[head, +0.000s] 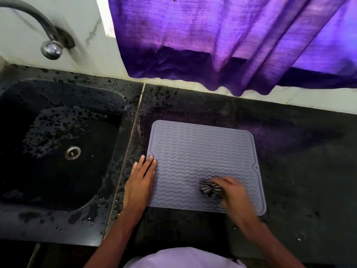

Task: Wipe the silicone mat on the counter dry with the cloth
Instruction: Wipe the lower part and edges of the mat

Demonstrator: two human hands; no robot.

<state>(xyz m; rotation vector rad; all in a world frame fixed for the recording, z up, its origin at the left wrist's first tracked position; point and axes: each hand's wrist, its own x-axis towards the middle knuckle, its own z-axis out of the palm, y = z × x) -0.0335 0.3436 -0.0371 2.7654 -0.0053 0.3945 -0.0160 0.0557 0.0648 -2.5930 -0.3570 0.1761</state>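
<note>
A grey silicone mat (pixel 201 151) with wavy ridges lies flat on the dark counter (pixel 299 161), just right of the sink. My left hand (pixel 140 182) rests flat on the mat's left edge, fingers straight. My right hand (pixel 231 192) grips a bunched striped cloth (pixel 210 189) and presses it onto the mat's near right part; this hand is blurred.
A black sink (pixel 58 144) with a metal drain (pixel 72 152) lies to the left, its rim spotted with water. A tap (pixel 48 41) juts from the wall above it. A purple curtain (pixel 231 45) hangs over the counter's back edge.
</note>
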